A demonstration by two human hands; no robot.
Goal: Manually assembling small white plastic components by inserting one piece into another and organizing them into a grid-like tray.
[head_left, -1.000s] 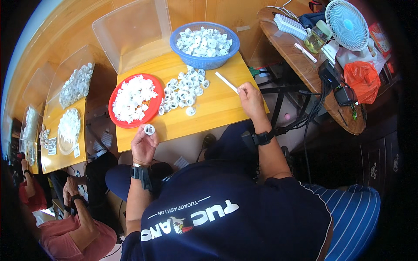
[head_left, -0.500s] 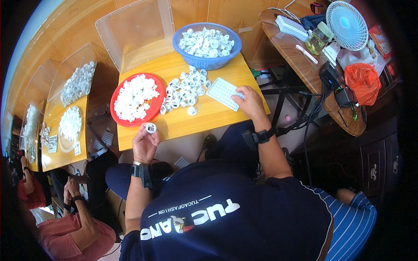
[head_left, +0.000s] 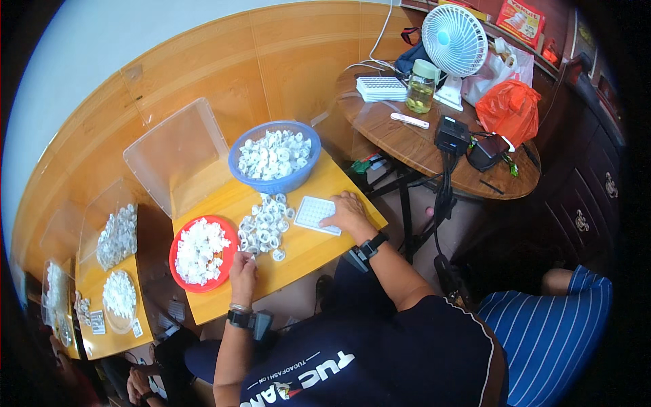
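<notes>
My left hand (head_left: 243,279) is closed at the table's front edge, beside the red plate (head_left: 232,268). A small white round piece shows at its fingertips, mostly hidden by the fingers. My right hand (head_left: 347,211) grips the right edge of a flat white sheet (head_left: 312,211) marked with rows of small squares, which lies on the table. Between the plate and the sheet is a loose heap of white ring-like pieces (head_left: 261,227). Small white parts (head_left: 201,251) are piled on the red plate.
A blue basket (head_left: 281,183) of white pieces stands at the back of the yellow table (head_left: 298,261), beside a clear plastic bin (head_left: 180,152). The round brown table (head_left: 380,136) at right holds a fan (head_left: 454,41), a jar (head_left: 422,88) and bags. Another person's hands (head_left: 139,383) are lower left.
The view has swung up and right, showing more wall and the round table. My left hand has turned so its piece shows less; my right hand stays at the sheet.
</notes>
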